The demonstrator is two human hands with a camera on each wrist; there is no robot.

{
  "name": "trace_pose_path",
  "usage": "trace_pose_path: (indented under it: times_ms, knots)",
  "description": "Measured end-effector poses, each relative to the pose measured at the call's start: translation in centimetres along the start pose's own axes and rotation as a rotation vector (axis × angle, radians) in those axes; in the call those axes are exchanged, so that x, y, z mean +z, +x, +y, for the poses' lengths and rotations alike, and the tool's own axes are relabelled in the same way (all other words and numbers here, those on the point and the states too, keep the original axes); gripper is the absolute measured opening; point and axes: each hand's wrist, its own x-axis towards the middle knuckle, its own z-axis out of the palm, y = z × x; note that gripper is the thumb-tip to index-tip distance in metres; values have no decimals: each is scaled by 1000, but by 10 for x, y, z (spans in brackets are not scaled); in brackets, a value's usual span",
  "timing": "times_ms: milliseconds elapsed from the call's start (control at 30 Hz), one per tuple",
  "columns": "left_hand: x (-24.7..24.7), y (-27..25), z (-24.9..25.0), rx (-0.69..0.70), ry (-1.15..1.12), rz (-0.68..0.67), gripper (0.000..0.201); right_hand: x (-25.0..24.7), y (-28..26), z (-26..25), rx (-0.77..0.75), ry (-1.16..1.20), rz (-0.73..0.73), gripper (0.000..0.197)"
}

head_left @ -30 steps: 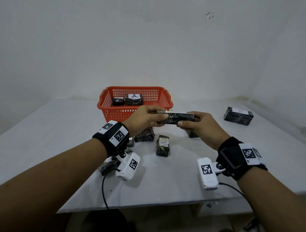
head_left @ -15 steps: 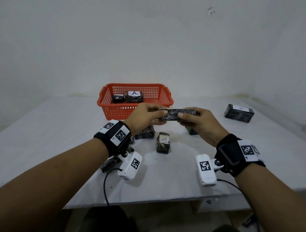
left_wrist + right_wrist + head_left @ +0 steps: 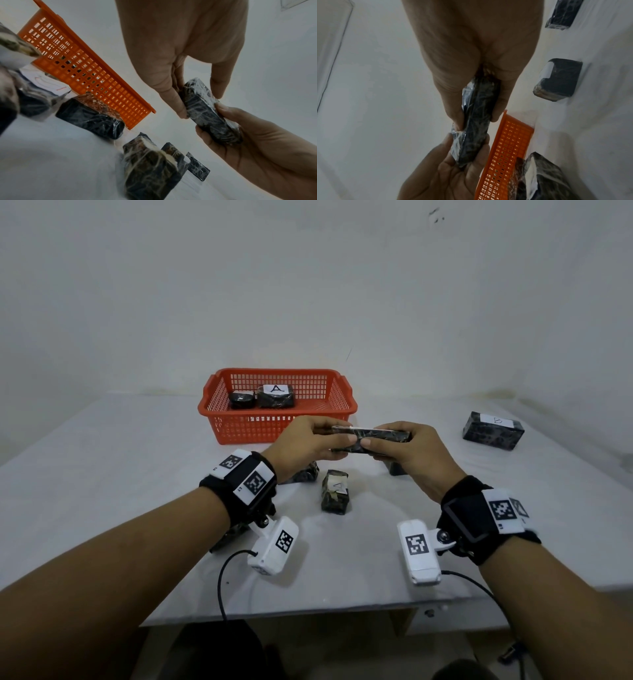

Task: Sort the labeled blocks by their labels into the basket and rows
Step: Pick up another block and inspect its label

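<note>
Hands are raised over the tabletop (image 3: pixel 102 491), the left hand (image 3: pixel 301 446) and right hand (image 3: pixel 407 455) each pinching an end of one long dark block (image 3: pixel 371 436), with the orange basket (image 3: pixel 222 405) just beyond them holding a block labeled A (image 3: pixel 276 396).

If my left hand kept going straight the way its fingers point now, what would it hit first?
Probably the right hand: the left hand points rightward along the long dark block that both grip. The orange basket sits farther back, though depth is uncertain.
</note>
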Motion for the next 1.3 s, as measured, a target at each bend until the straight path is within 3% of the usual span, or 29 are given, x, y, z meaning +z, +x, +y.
trace_pose_path:
  times_ms: [167, 300, 500, 700, 900, 1067, 1167, 1300]
  knots:
    - [-2, -1, -1, -1, -4, 62, 32, -6, -2, 1, 49, 97, -48, 35]
    - [-5, -1, -2, -35, -35, 36, 32, -12, -1, 2, 77, 92, -54, 32]
    - [-8, -1, -3, -27, -62, 32, 18, -15, -3, -2, 74, 170, -111, 24]
    - [-10, -4, -6, -26, -96, -4, 27, -15, -3, 1, 88, 146, -73, 19]
    - [-5, -6, -6, -21, -62, 3, 29, -7, -8, 1, 45, -13, -40, 35]
    - [-7, -9, -8, 55, 103, 48, 38, -6, -9, 0, 132, 98, -73, 44]
    - [-9, -9, -8, 104, 169, 43, 43, -6, -9, -3, 197, 184, -87, 39]
    - [-8, -9, -8, 90, 171, 18, 44, -10, -10, 0, 165, 169, -60, 26]
